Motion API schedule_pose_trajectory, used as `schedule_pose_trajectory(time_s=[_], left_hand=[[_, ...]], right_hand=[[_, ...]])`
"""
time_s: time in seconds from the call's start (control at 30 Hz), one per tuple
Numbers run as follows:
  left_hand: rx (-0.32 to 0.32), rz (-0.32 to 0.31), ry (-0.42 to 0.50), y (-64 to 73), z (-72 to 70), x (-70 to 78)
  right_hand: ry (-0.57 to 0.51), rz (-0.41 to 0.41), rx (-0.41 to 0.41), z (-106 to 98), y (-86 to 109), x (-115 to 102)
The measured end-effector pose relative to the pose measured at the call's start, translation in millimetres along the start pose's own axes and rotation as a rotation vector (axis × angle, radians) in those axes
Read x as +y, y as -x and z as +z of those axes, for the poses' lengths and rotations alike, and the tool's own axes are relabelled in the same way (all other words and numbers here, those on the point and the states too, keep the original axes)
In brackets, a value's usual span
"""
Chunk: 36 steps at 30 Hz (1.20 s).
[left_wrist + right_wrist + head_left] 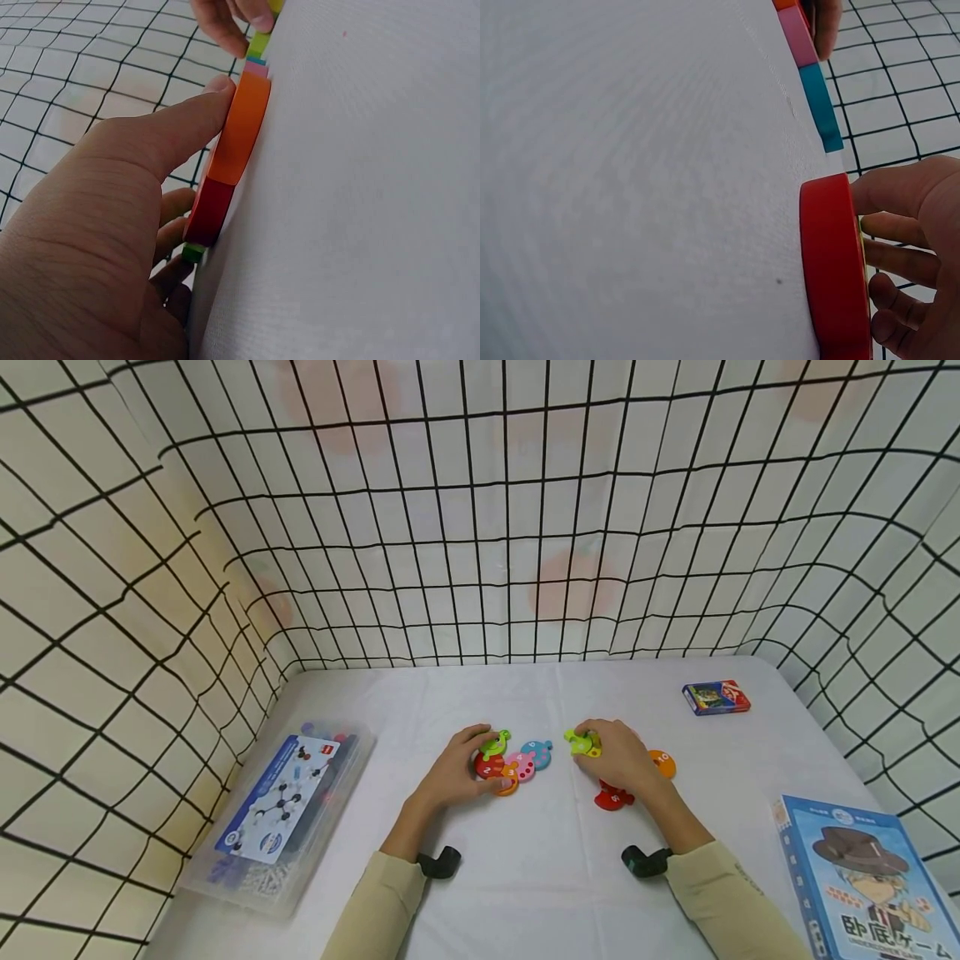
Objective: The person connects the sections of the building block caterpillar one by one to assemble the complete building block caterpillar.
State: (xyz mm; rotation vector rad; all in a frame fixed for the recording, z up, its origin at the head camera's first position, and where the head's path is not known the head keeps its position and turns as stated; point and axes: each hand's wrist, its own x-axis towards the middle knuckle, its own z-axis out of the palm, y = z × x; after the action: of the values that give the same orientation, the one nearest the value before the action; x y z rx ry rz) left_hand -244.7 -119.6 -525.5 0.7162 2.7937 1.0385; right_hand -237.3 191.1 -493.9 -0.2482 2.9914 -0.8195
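Note:
My left hand (452,770) spans a joined row of flat animal-shaped pieces, its thumb at the orange piece (244,131) and its fingers by the green piece (495,745). Between them lies a red piece (210,214). A pink dotted piece (522,766) and a blue piece (537,754) continue the row to the right. My right hand (619,757) pinches a lime-green animal piece (582,743) a little right of the blue one. Below the right hand lies a red piece (831,262), and an orange round piece (663,764) shows behind its wrist.
A clear plastic case (330,814) with a molecule-pictured label is at the left. A small blue and red box (716,697) lies at the back right, a blue game box (862,877) at the front right. Black grid netting (506,535) borders the white table (525,877).

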Motion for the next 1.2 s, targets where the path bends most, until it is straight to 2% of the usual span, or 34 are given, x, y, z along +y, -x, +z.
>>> schedule_pose_trajectory(time_s=[0.17, 0.3, 0.43, 0.57, 0.7, 0.9, 1.0, 1.2], left_hand=[[-0.002, -0.002, -0.007, -0.7, 0.6, -1.3], [0.004, 0.002, -0.004, -0.3, 0.8, -1.3], [0.003, 0.003, -0.004, 0.3, 0.8, -0.9], [0.004, 0.006, -0.005, 0.1, 0.5, -0.7], [0.017, 0.023, -0.012, -1.3, 0.9, -1.6], [0.017, 0.018, -0.011, -2.6, 2.7, -2.0], [0.010, 0.005, -0.015, -2.9, 2.0, -1.5], [0.002, -0.001, -0.018, -2.2, 1.0, -1.2]], right_hand=[[0.002, -0.033, 0.017, -0.3, -0.1, 0.0], [-0.021, -0.096, 0.011, 0.2, -1.2, -5.5], [-0.038, -0.195, -0.066, 4.7, -5.1, -16.7], [-0.004, -0.284, -0.153, 12.2, -9.7, -28.0], [0.025, -0.320, -0.197, 19.3, -13.7, -34.6], [-0.027, -0.299, -0.186, 18.5, -16.8, -32.1], [-0.059, -0.259, -0.128, 15.7, -20.2, -28.0], [-0.018, -0.148, -0.033, 17.6, -31.4, -23.0]])
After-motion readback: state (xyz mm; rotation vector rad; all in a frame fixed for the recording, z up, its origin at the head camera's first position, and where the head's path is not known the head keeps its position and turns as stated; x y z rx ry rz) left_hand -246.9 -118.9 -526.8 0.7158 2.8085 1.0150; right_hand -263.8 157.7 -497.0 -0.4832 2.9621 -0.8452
